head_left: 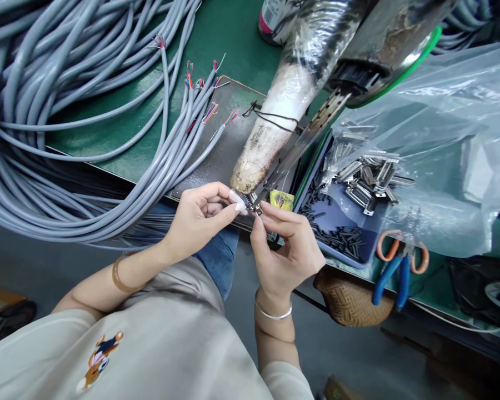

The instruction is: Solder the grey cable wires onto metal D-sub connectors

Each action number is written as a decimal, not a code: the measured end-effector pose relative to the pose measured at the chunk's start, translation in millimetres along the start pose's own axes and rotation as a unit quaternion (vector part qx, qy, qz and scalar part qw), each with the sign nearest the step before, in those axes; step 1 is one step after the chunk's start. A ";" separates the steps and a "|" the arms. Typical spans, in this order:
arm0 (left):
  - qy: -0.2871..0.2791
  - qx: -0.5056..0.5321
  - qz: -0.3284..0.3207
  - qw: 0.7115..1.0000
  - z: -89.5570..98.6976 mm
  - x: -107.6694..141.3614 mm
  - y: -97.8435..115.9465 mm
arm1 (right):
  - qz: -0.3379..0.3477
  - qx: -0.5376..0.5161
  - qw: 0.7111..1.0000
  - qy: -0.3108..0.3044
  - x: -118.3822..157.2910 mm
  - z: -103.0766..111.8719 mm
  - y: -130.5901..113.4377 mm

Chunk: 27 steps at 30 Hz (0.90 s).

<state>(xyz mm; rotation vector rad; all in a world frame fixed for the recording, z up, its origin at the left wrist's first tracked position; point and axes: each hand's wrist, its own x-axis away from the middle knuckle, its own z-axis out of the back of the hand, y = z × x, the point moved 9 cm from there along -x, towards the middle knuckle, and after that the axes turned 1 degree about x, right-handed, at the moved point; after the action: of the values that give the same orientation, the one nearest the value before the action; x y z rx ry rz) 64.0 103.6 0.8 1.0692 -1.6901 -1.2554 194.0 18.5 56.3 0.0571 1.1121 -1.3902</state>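
A small metal multi-pin connector is pinched between the thumb and fingers of my right hand. My left hand, with white coverings on its thumb and fingertip, is closed on thin wires at the connector's left side; the fingers partly hide them. Just above the connector comes down the slim end of a soldering iron with a perforated metal barrel. Beside it, the mouth of a white, plastic-wrapped tube points at my fingertips.
Grey cables with stripped coloured ends loop over the green table at left. A blue tray holds black sleeves and a bag of metal connectors. Pliers and orange-handled scissors lie at its right. A woven stool stands below.
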 end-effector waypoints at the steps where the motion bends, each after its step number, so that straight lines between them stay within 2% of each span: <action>1: -0.001 0.006 0.003 1.000 -0.3 -0.1 -0.9 | 0.001 0.003 1.000 -0.001 0.9 -0.6 0.6; 10: 0.036 -0.018 -0.017 0.999 0.4 3.9 2.3 | 0.010 0.035 0.999 0.018 -4.7 0.4 -4.1; 15: 0.025 0.002 -0.014 1.000 -0.6 3.3 1.6 | 0.021 0.035 0.999 0.012 -2.6 0.5 -5.6; 22: 0.051 -0.117 -0.048 0.991 7.0 11.2 1.5 | 0.029 0.034 0.999 0.002 0.7 -2.3 -4.6; 27: 0.055 -0.147 -0.078 0.985 7.8 13.0 6.7 | 0.023 0.035 0.999 0.013 -0.9 -1.8 -4.8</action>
<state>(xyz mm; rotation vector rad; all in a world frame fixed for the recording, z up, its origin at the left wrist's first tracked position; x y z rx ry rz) 51.0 95.2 6.8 1.0838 -1.3101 -1.4627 189.4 19.0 58.6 0.1513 1.0774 -1.3895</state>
